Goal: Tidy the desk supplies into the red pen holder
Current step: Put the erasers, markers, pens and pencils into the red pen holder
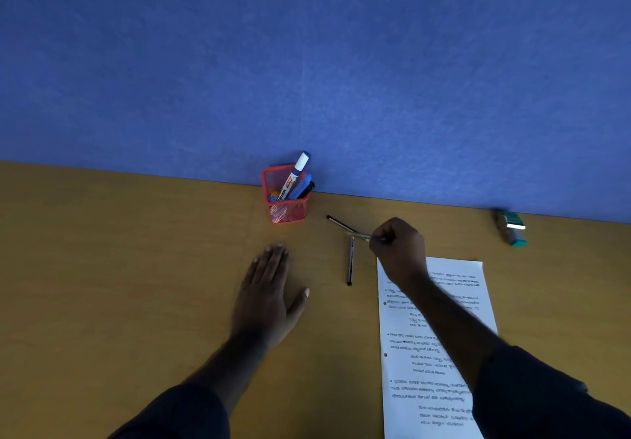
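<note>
Red pen holder (285, 196) against partition (307, 62).

Just a plain wooden bench (119, 267), yellowish-brown, pushed right up against a blue felt-looking partition wall (307, 62) that fills the whole upper half of the view. On the right side there's a printed sheet of paper (426, 353) lying flat, white, with bulleted text and punched holes down its left edge; it runs off the bottom of the frame. Far right, near the wall, sits a blurry teal-and-grey thing (511, 226), can't really tell what it is.
</note>
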Available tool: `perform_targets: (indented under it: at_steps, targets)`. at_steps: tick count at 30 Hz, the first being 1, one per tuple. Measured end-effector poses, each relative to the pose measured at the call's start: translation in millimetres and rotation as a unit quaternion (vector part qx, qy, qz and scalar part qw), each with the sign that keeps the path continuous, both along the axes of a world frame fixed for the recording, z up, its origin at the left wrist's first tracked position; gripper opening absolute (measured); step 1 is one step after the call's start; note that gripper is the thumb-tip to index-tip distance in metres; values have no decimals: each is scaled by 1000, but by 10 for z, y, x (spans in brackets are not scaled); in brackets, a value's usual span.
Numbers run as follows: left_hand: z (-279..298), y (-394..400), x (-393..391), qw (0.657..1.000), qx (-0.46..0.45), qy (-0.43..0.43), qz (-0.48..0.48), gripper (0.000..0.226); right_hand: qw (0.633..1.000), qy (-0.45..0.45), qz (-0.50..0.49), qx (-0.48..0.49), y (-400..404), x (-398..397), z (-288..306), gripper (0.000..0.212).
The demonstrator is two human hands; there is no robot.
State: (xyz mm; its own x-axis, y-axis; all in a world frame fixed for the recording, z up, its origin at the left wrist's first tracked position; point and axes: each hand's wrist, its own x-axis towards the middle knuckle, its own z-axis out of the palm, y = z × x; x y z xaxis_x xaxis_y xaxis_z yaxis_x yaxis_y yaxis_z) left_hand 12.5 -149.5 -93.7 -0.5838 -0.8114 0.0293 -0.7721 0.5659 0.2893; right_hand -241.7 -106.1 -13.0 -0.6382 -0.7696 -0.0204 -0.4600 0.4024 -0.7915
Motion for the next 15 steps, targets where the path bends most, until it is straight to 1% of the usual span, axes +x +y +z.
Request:
perform_targets:
  at_steps: [3,6,8,12,15]
  targets:
    - [0,0,1,1000,-5,4,-2,83,997,41,40,44,115,106,-148,15]
    - [-10,-2,3,1000,-7,-2,-4,82,991,61,56,102,155,178,-222,21]
    - [-9,-4,4,1000,-6,-5,-3,83,986,72,77,127,150,196,-240,20]
    - [-9,-1,7,1000,-2,-8,-3,83,986,73,92,116,88,212,-216,9]
    - [-6,0,4,1000,-1,0,-2,83,988,108,79,78,-13,196,-184,7]
